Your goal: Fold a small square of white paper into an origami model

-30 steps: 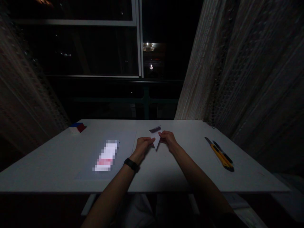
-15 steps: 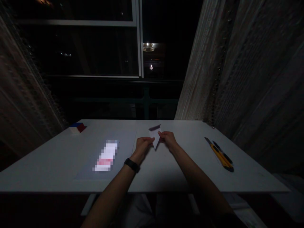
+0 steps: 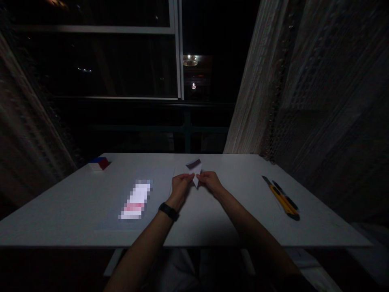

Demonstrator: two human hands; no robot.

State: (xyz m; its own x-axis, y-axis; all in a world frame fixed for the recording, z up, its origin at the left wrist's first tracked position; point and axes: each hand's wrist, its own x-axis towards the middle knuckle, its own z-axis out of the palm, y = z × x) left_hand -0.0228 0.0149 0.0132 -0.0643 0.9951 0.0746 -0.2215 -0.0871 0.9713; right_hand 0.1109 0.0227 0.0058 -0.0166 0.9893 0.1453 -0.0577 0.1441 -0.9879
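Note:
Above the middle of the white table (image 3: 243,221), a small folded piece of paper (image 3: 197,168) is pinched between both hands. It tapers to a point at the bottom, and a darker folded band runs along its top edge. My left hand (image 3: 181,184), with a black band on its wrist, is closed on the paper's left side, thumb on the near face. From the right, my right hand (image 3: 210,181) is closed on the other side, its thumb close to the left one. The fingers behind the paper are hidden.
Left of my hands a bright, blurred-out screen (image 3: 136,198) lies on a pale sheet (image 3: 162,182). A puzzle cube (image 3: 99,164) stands at the far left. On the right lie a yellow utility knife (image 3: 284,202) and a dark pen (image 3: 285,194). Curtains (image 3: 252,101) flank the window behind.
The folded paper has tilted and shifted slightly left, showing more of its dark top band. Both thumbs have come closer together near its lower middle.

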